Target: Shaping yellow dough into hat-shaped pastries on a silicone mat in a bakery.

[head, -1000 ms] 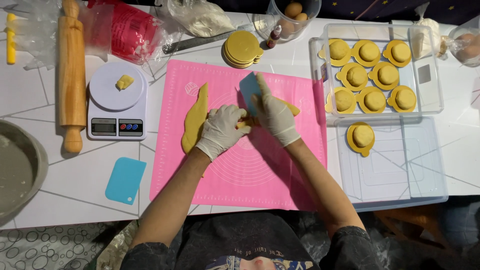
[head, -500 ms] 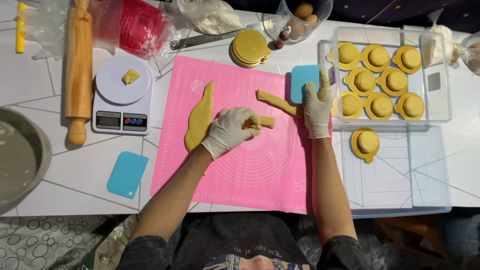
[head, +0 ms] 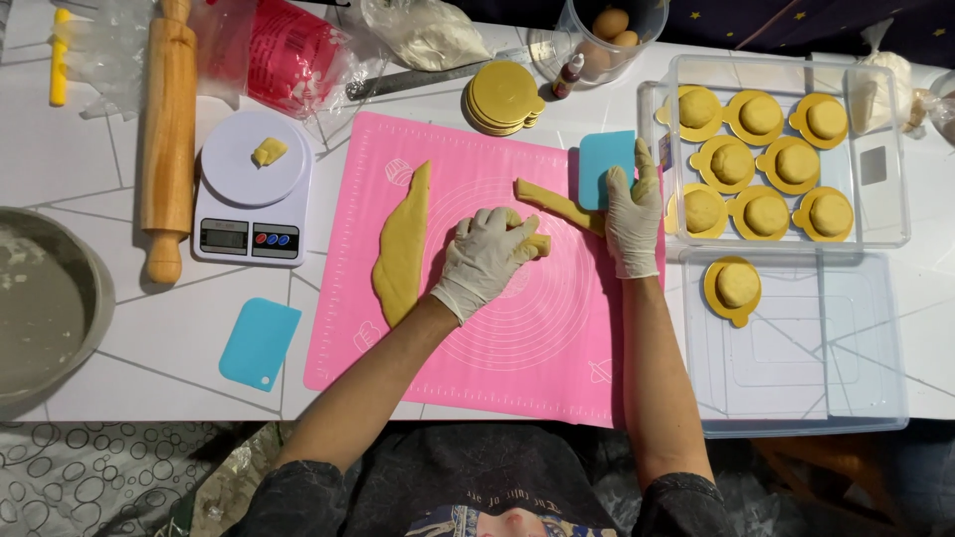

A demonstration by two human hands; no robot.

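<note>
We look down on a white tiled table (head: 119, 368) where a pink silicone mat (head: 517, 348) takes up the middle. To the right sit a clear plastic lid (head: 856, 378) and, above it, a clear tray (head: 880, 214) carrying dough balls on round yellow discs; one more ball on its disc (head: 736, 286) rests on the lid. At the far left we see a grey metal bowl (head: 40, 308), a wooden rolling pin (head: 166, 129) lying top to bottom, and a white kitchen scale (head: 254, 194) with a small dough scrap (head: 267, 151) on its plate. A spare blue scraper (head: 259, 343) lies on the tiles below the scale.

On the mat's left, a long dough slab (head: 403, 249) runs nearly top to bottom, its narrow tip pointing away from the person. Further right, a thinner dough strip (head: 557, 204) lies on a slant, its long axis running from upper left down to lower right.

The gloved left hand (head: 487, 259) rests curled over a small cut piece of dough (head: 535, 242) at mid-mat; we cannot tell whether the fingers actually pinch it. The gloved right hand (head: 632, 214) is closed on a blue scraper (head: 605, 164), held upright at the strip's lower end, near the mat's right edge. The two hands stay apart, the strip between them.
</note>
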